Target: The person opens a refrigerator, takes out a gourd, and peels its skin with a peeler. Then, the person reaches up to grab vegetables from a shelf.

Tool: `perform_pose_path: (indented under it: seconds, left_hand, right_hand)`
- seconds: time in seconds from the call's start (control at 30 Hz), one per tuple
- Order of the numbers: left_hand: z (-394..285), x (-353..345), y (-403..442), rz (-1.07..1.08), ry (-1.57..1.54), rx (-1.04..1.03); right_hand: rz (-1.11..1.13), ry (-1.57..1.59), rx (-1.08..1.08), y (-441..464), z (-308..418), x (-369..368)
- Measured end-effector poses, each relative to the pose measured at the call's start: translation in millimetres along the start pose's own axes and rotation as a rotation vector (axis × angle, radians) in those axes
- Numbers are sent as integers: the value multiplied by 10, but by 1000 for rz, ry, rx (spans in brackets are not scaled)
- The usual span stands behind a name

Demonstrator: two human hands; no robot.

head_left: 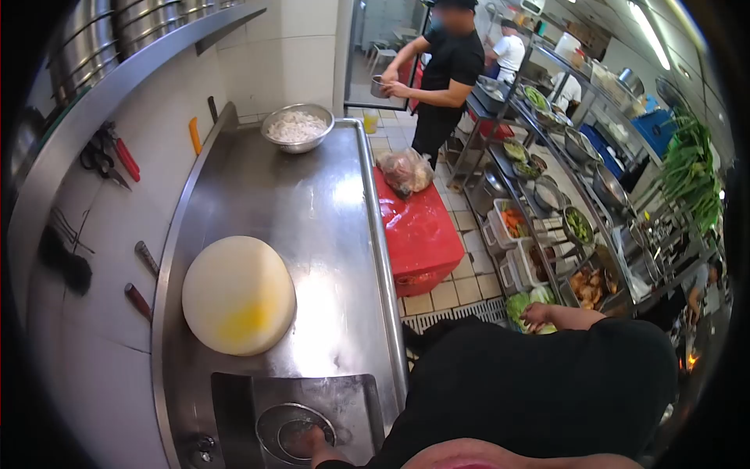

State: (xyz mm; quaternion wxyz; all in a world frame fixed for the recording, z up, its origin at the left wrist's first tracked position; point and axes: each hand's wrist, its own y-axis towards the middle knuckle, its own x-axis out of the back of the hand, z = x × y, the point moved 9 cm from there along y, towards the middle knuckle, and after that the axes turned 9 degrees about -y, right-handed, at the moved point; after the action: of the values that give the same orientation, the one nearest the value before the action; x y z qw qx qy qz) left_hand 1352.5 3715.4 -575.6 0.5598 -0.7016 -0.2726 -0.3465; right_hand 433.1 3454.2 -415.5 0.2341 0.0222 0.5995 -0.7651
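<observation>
At the bottom, my left hand [314,442] reaches over the right side of a round metal bowl [269,428] in the sink [359,402]; its fingers are blurred and hard to make out. Far to the right, past my black shirt, my right hand [536,313] is closed around green leafy lettuce [517,307] beside the lower shelves. A thick round white cutting board [234,289] with a yellow stain lies on the steel counter, beyond the sink.
A metal bowl of pale food [298,127] stands at the counter's far end. Knives and scissors [100,156] hang on the left wall. A bagged item [405,172] lies on a red box [418,242]. A co-worker [445,70] holds a metal container. Loaded shelves [551,207] line the right.
</observation>
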Motion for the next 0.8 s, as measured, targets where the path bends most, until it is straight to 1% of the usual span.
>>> perform_pose_path:
  seconds: [0.03, 0.07, 0.1, 0.17, 0.2, 0.23, 0.3, 0.33, 0.37, 0.4, 0.43, 0.47, 0.5, 0.53, 0.57, 0.6, 0.63, 0.7, 0.73, 0.8]
  left_hand:
    - [194, 3, -99, 42, -360, 61]
    - [349, -21, -181, 83, -729, 123]
    - [400, -41, -214, 123, -1103, 184]
    - [450, -237, 104, 242, -735, 358]
    - [481, -295, 181, 324, -555, 428]
    - [400, -374, 193, 321, -561, 427]
    - [-224, -186, 194, -3, -935, -58]
    - [-250, -166, 132, -12, -933, -59]
    - [-220, -69, 58, -27, -947, -95]
    - [-140, 69, -3, -43, -959, -131]
    - [-35, 217, -7, -55, -951, -130]
    - [29, 274, 37, 49, -932, -112]
    - [76, 302, 47, 154, -914, -92]
    - [140, 408, 49, 145, -907, -87]
    - [221, 514, 54, 113, -1157, -2]
    - [298, 618, 28, 73, -1407, 86]
    - [341, 755, -3, 56, -1401, 95]
    - [350, 1054, -68, -62, -1783, 117]
    - [378, 1183, -99, -74, -1782, 116]
    - [498, 1568, -148, -180, -1515, 84]
  right_hand:
    - [-524, -238, -43, -338, 155, 8]
    - [-625, -422, -70, -560, 312, -329]
    - [-622, -421, -66, -613, 376, -534]
    - [-681, -563, -137, -728, 551, -750]
    - [-714, -447, -118, -822, 662, -997]
    - [-712, -451, -111, -761, 729, -955]
    - [-643, -507, -89, -550, 826, -861]
    - [-740, -556, -88, -529, 969, -933]
    - [-728, -554, -85, -440, 1055, -968]
    - [-705, -610, -30, -306, 1174, -981]
    - [-681, -665, 25, -194, 1285, -1007]
    - [-723, -695, 1, -211, 1400, -1125]
    - [-712, -694, 0, -174, 1505, -1231]
    - [-686, -705, 36, -122, 1593, -1325]
    - [-658, -718, 71, -72, 1631, -1363]
    - [-636, -762, 59, 101, 1615, -1256]
    - [-619, -767, 53, 145, 1604, -1275]
    - [-638, -772, 17, 208, 1647, -1197]
    - [-624, -755, 13, 257, 1652, -1164]
    - [-623, -732, 14, 388, 1614, -1015]
